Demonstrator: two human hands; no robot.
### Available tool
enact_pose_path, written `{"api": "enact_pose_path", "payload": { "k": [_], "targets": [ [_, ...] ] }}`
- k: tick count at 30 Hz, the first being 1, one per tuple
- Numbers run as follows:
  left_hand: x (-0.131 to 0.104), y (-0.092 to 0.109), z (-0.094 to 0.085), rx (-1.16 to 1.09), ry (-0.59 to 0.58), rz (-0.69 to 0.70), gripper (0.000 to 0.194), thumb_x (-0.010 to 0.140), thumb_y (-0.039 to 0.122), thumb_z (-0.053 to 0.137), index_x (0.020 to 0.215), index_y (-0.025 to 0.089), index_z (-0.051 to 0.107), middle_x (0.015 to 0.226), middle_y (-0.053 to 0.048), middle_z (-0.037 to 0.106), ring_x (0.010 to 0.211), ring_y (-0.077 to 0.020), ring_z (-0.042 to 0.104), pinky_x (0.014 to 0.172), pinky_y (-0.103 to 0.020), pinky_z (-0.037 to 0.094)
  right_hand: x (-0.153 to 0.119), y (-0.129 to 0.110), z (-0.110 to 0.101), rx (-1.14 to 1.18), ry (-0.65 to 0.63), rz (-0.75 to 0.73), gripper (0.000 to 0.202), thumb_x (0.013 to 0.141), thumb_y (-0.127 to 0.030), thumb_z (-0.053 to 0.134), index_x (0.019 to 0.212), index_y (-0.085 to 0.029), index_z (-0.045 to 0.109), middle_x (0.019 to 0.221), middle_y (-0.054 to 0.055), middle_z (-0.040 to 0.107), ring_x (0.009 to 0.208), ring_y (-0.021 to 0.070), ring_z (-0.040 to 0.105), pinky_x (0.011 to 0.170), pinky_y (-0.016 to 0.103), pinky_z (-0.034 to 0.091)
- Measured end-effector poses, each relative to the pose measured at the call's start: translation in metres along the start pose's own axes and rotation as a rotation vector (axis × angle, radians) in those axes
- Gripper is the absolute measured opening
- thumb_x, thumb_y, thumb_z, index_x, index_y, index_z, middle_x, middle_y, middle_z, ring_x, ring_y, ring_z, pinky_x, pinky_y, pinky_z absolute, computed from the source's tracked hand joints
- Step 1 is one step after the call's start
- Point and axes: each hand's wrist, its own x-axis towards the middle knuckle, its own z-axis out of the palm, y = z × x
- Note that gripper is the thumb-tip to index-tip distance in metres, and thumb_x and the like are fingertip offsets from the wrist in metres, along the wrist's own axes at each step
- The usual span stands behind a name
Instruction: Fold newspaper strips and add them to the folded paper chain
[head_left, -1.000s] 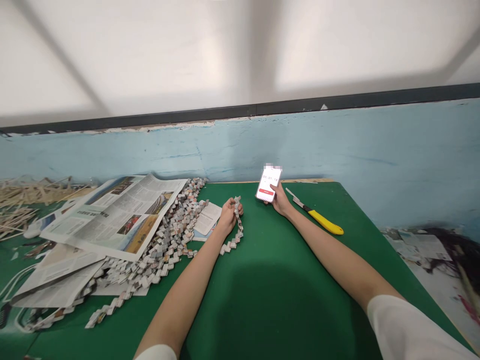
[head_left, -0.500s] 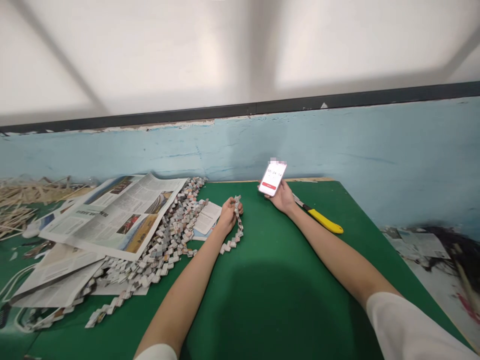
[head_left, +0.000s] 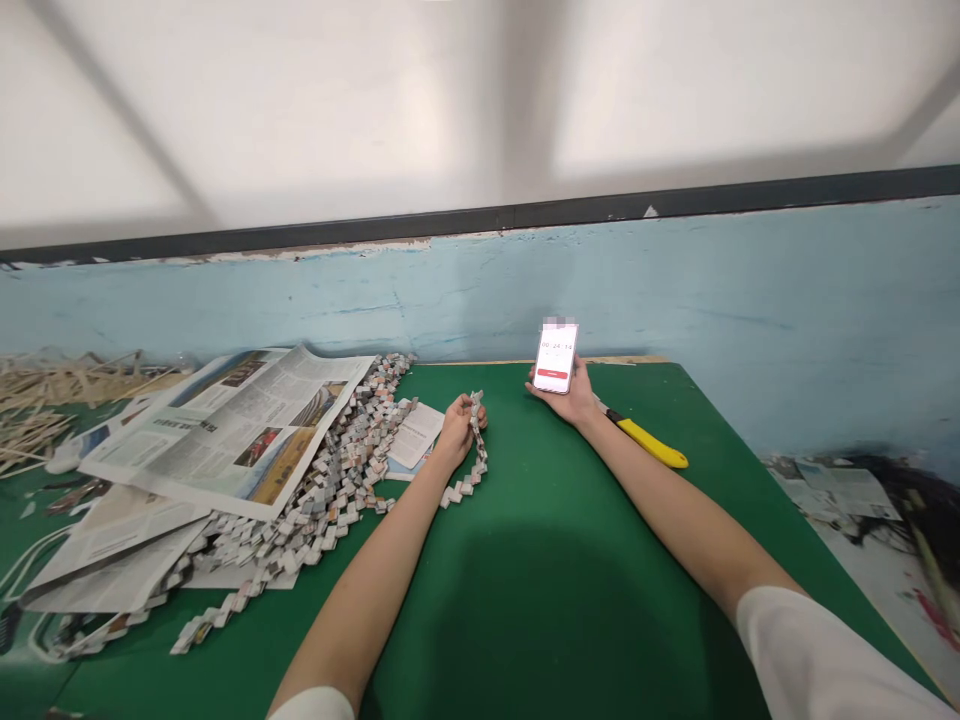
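Note:
My left hand (head_left: 457, 428) is closed on the upper end of a folded-paper chain (head_left: 480, 462), a zigzag strip of small newsprint links. The chain curves down beside the hand, and its lower end reaches the green tabletop (head_left: 555, 600). My right hand (head_left: 571, 398) grips a phone (head_left: 556, 356) upright, with its lit white screen facing me. Timer-like digits and a red button show on that screen. Just behind the right wrist lies a tool with a yellow handle (head_left: 652, 442); its other end is partly hidden by the hand.
Left of my hands, open newspaper sheets (head_left: 247, 420) cover part of a large heap of paper chains (head_left: 330, 500). A printed paper piece (head_left: 415, 436) lies beside the heap. Thin wooden strips (head_left: 67, 385) are piled at far left. A blue wall (head_left: 465, 290) stands behind the table.
My right hand has moved slightly right with the phone and turned it more upright, squarer to me. The left hand and the paper chain have hardly moved.

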Motion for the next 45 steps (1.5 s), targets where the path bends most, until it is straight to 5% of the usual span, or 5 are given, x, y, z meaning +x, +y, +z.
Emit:
{"api": "enact_pose_path", "payload": {
  "k": [5,17,22,28,45],
  "targets": [
    [0.000,-0.001,-0.002,-0.004,-0.018,0.006,0.038,0.073,0.017,0.077,0.084,0.022,0.041,0.062,0.007,0.048,0.050,-0.0069,0.043,0.051,-0.022,0.029,0.004,0.006,0.000,-0.166,0.027,-0.103,0.066,0.089,-0.080,0.046,0.130,-0.029,0.057,0.109,0.008,0.070,0.099,0.0286,0.069,0.088,0.053,0.061],
    [0.000,-0.001,0.003,-0.012,0.006,0.005,0.041,0.072,0.016,0.079,0.086,0.022,0.041,0.061,0.008,0.049,0.050,-0.0069,0.044,0.053,-0.022,0.032,0.002,0.015,-0.017,-1.553,-0.026,-0.450,0.057,0.093,-0.070,0.054,0.139,-0.037,0.064,0.132,0.017,0.056,0.130,0.0445,0.042,0.111,0.070,0.022],
    [0.000,-0.004,0.002,0.074,-0.009,0.015,0.041,0.071,0.028,0.085,0.089,0.021,0.049,0.068,0.003,0.061,0.052,-0.0082,0.049,0.051,-0.021,0.034,-0.012,0.021,0.008,-1.449,0.032,-0.546,0.044,0.090,-0.062,0.064,0.121,-0.032,0.075,0.133,0.016,0.059,0.135,0.0451,0.039,0.117,0.070,0.013],
    [-0.005,-0.007,0.008,0.320,-0.018,0.025,0.038,0.076,0.044,0.083,0.091,0.018,0.061,0.072,-0.002,0.067,0.056,-0.0104,0.055,0.051,-0.020,0.036,-0.033,0.034,0.049,-0.796,-0.206,-0.319,0.038,0.098,-0.056,0.056,0.121,-0.031,0.074,0.104,0.007,0.070,0.101,0.0293,0.065,0.100,0.049,0.048],
    [-0.008,-0.011,0.009,0.505,-0.043,0.117,0.044,0.075,0.053,0.081,0.084,0.017,0.059,0.077,0.000,0.066,0.071,-0.0126,0.060,0.069,-0.024,0.044,-0.031,0.036,0.046,-0.744,-0.301,-0.208,0.040,0.089,-0.049,0.071,0.118,-0.021,0.070,0.098,0.007,0.071,0.090,0.0226,0.066,0.084,0.037,0.054]
  ]
}}
